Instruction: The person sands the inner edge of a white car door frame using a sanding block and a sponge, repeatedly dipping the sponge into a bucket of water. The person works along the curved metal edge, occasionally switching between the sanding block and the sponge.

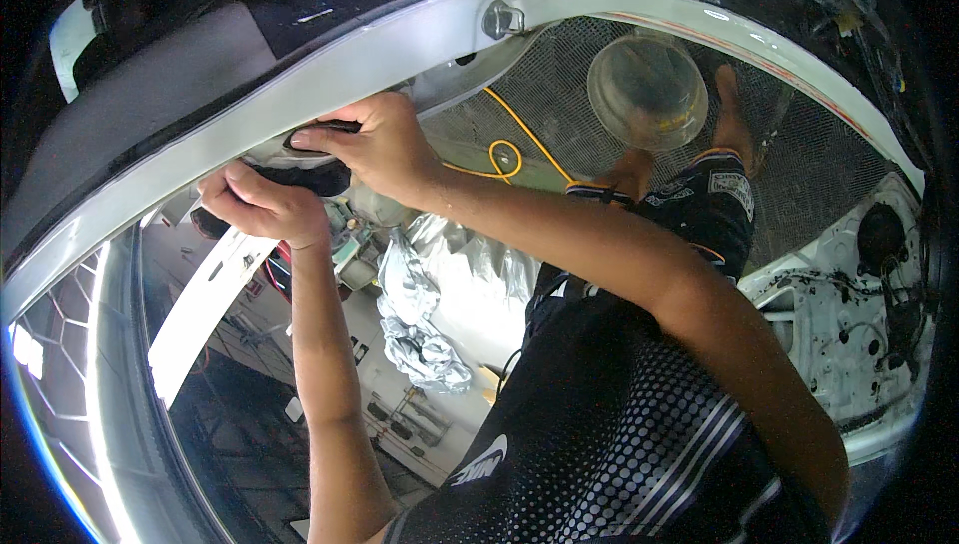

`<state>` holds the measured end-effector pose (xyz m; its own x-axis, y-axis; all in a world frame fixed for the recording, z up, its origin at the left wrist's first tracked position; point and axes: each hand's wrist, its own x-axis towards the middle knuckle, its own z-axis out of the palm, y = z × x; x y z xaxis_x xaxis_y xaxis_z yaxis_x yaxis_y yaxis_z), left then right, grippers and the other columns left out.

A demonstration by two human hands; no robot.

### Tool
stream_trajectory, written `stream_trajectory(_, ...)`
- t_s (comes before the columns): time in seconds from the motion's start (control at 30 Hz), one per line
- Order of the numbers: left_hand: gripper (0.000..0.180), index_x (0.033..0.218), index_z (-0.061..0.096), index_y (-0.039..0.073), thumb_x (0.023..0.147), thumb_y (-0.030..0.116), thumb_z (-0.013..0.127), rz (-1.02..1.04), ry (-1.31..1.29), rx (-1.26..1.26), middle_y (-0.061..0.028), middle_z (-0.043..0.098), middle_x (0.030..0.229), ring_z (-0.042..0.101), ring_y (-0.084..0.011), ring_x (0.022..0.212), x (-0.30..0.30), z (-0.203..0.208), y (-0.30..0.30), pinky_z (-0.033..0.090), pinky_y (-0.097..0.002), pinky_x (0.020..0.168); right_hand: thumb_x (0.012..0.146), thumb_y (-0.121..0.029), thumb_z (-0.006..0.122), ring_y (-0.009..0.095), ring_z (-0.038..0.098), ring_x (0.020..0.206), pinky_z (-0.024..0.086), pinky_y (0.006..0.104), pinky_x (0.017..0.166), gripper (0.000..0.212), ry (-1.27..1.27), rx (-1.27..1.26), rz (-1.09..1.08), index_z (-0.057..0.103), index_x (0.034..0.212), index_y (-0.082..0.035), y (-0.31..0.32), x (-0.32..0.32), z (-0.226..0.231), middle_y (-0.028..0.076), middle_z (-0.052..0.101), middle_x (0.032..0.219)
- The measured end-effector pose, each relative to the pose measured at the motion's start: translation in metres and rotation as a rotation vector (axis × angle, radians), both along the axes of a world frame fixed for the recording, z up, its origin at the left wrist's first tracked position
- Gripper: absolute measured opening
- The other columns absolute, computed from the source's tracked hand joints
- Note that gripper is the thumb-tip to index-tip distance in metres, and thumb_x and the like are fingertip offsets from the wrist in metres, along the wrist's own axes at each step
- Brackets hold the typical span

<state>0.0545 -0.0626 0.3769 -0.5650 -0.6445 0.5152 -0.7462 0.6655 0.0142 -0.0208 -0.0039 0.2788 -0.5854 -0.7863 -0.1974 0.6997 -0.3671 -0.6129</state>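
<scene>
My left hand is closed, its fingers curled at the edge of the white car door frame. Beside it a dark, soft-looking black piece lies along the frame; its exact kind is unclear. Just above and to the right, my right hand pinches a smaller black strip between thumb and fingers against the frame. Whether the strip and the larger piece are joined cannot be seen. What sits inside the left fingers is mostly hidden.
A metal door striker sticks out of the frame. A clear round tub stands on the mesh-patterned floor near my feet, with a yellow cord nearby. Crumpled silver plastic sheeting hangs behind my arms. At right is a stripped door panel.
</scene>
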Motion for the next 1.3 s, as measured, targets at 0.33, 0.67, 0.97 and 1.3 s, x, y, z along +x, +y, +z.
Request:
stream_trajectory(0.33,0.026,0.111,0.054,0.000,0.108,0.026,0.047,-0.028,-0.014,0.009,-0.0095,0.053,0.101,0.050,-0.0197,0.092,0.006,0.000,-0.001,0.043,-0.0355,0.088,0.076,-0.017,0.081,0.024,0.072,0.080,0.058,0.0350,0.067,0.019,0.964,-0.059,-0.030,0.076,0.093,-0.009,0.024,-0.033,-0.054,0.003,0.074,0.091)
stream_trajectory(0.67,0.029,0.106,0.056,-0.003,0.106,0.024,0.046,0.028,-0.002,-0.056,-0.0100,0.052,0.100,0.050,-0.0202,0.094,0.005,-0.001,0.004,0.041,-0.0358,0.090,0.084,0.004,0.069,0.028,0.071,0.101,0.060,0.0360,0.087,0.033,0.836,0.189,0.074,0.070,0.116,-0.003,0.089,-0.046,-0.085,0.010,0.070,0.118)
stream_trajectory(0.97,0.031,0.102,0.055,-0.001,0.105,0.029,0.046,0.006,0.048,-0.050,-0.0098,0.050,0.097,0.050,-0.0192,0.091,0.001,-0.001,0.006,0.042,-0.0356,0.087,0.079,0.010,0.067,0.027,0.069,0.111,0.059,0.0363,0.092,0.044,0.691,-0.036,0.170,0.068,0.122,-0.002,0.057,-0.033,-0.036,0.014,0.068,0.123)
stream_trajectory(1.3,0.040,0.116,0.056,-0.007,0.105,0.028,0.043,-0.032,-0.047,-0.128,-0.0172,0.054,0.110,0.053,-0.0267,0.105,0.010,0.000,0.005,0.040,-0.0402,0.099,0.078,-0.004,0.064,0.031,0.060,0.120,0.049,0.0451,0.100,0.040,1.093,0.007,0.334,0.067,0.118,-0.001,0.067,-0.046,-0.079,0.013,0.065,0.124)
